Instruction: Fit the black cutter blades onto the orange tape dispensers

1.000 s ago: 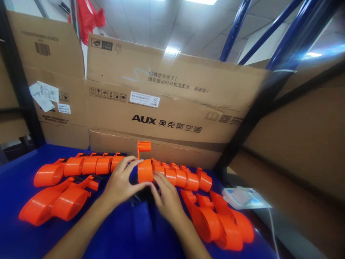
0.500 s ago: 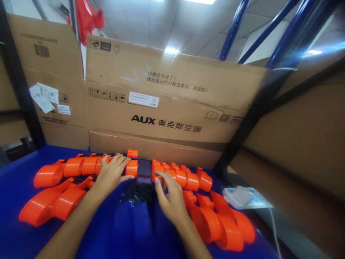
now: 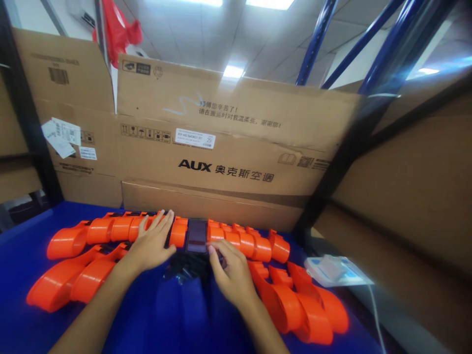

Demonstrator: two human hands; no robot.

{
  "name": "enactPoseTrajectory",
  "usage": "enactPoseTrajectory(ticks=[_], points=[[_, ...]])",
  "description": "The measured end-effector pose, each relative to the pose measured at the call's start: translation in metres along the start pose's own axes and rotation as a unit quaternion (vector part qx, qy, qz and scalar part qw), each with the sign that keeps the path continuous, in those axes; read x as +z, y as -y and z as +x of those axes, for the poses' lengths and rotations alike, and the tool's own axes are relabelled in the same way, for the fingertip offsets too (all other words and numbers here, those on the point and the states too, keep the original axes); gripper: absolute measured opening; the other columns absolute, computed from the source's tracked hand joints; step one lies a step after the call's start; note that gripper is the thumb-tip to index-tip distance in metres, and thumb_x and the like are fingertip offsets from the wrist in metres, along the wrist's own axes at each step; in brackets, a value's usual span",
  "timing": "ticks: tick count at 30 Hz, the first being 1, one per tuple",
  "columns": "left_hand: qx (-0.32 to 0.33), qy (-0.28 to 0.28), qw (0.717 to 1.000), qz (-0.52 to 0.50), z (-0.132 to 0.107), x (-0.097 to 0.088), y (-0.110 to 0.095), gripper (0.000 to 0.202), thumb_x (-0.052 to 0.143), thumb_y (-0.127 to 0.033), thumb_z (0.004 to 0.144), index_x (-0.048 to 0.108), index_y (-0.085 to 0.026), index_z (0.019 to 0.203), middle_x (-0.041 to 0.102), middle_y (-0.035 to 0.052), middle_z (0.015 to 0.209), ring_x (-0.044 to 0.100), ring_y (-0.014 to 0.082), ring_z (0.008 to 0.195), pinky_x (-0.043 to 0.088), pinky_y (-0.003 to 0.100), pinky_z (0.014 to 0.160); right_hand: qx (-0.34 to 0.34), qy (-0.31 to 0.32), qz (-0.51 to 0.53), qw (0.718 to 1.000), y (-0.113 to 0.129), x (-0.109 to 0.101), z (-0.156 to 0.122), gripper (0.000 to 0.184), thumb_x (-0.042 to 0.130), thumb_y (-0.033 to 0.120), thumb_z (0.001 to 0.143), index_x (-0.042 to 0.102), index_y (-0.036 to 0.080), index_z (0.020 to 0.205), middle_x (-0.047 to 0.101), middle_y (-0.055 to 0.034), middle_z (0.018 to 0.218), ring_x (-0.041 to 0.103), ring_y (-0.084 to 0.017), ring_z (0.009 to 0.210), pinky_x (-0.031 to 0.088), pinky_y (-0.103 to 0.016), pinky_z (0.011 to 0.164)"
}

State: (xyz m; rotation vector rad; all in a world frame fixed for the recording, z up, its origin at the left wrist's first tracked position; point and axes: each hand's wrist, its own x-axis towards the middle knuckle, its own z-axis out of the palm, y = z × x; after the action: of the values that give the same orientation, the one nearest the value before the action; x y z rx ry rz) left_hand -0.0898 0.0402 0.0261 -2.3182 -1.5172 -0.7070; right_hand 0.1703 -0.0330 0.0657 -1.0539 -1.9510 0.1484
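My left hand [image 3: 153,246] lies spread over the back row on the left, fingers apart, touching or just above an orange ring-shaped part [image 3: 138,228]. Just right of its fingers stands another orange ring part [image 3: 179,236]. A dark-screened phone [image 3: 197,236] sits in the middle, between the left and right rows. My right hand [image 3: 232,270] has thumb and index drawn together at the phone's lower right corner; anything between them is too small to make out. Below the phone lies a heap of small black pieces [image 3: 184,268], partly shiny like plastic film.
More orange ring parts [image 3: 261,248] line the right back row. Larger-looking ones lie nearer, left [image 3: 55,287] and right [image 3: 313,314], on the blue surface [image 3: 22,250]. A cardboard sheet [image 3: 221,147] stands behind. A white device with a cable [image 3: 337,271] lies at right.
The orange part just left of the phone now sits lower, its upper block closer to its ring. My left fingers have straightened and spread; my right fingertips have moved left to the phone's edge.
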Motion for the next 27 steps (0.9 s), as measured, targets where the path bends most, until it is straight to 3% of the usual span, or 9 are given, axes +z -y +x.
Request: enactPoseTrajectory(ticks=[4,9,14,20,27], points=[[-0.056,-0.016,0.998,0.040,-0.002,0.006,0.005,0.089,0.055,-0.018,0.076,0.022,-0.013,0.158,0.030,0.0182,0.161,0.024,0.0342,0.150,0.004,0.059,0.119,0.001,-0.006,-0.008,1.000,-0.001,0.001,-0.001,0.024,0.048,0.026,0.101,0.070,0.022,0.107,0.073,-0.0084,0.097,0.069,-0.024,0.092,0.054,-0.032,0.075],[-0.085,0.002,0.994,0.062,-0.008,0.018,0.014,0.091,0.058,-0.011,0.073,0.025,-0.020,0.157,0.038,0.0170,0.158,0.032,0.0389,0.144,0.014,0.064,0.115,0.012,-0.010,-0.015,1.000,-0.001,0.000,-0.001,0.022,0.049,0.027,0.100,0.070,0.022,0.105,0.074,-0.0075,0.094,0.069,-0.023,0.087,0.053,-0.031,0.073],[-0.084,-0.012,0.993,0.080,-0.005,0.015,0.009,0.082,0.054,-0.005,0.077,0.032,-0.024,0.154,0.051,0.0163,0.148,0.044,0.0374,0.135,0.025,0.062,0.111,-0.001,0.019,-0.005,1.000,-0.001,0.002,-0.001,0.023,0.049,0.027,0.100,0.070,0.022,0.106,0.074,-0.0078,0.095,0.070,-0.023,0.087,0.053,-0.030,0.069],[-0.085,-0.033,0.992,0.082,-0.002,0.012,0.004,0.074,0.058,-0.008,0.078,0.042,-0.023,0.149,0.055,0.0184,0.139,0.047,0.0382,0.130,0.030,0.059,0.108,-0.001,0.021,-0.005,1.000,-0.003,0.003,0.000,0.024,0.048,0.028,0.100,0.071,0.022,0.105,0.075,-0.0080,0.093,0.070,-0.023,0.083,0.054,-0.030,0.066],[-0.066,-0.072,0.994,0.037,0.002,0.012,0.008,0.077,0.061,-0.016,0.083,0.033,-0.024,0.154,0.052,0.0190,0.143,0.045,0.0384,0.135,0.034,0.056,0.108,-0.016,0.031,-0.007,0.999,-0.003,0.003,0.000,0.023,0.049,0.028,0.099,0.071,0.022,0.103,0.075,-0.0073,0.092,0.070,-0.022,0.080,0.053,-0.029,0.064]])
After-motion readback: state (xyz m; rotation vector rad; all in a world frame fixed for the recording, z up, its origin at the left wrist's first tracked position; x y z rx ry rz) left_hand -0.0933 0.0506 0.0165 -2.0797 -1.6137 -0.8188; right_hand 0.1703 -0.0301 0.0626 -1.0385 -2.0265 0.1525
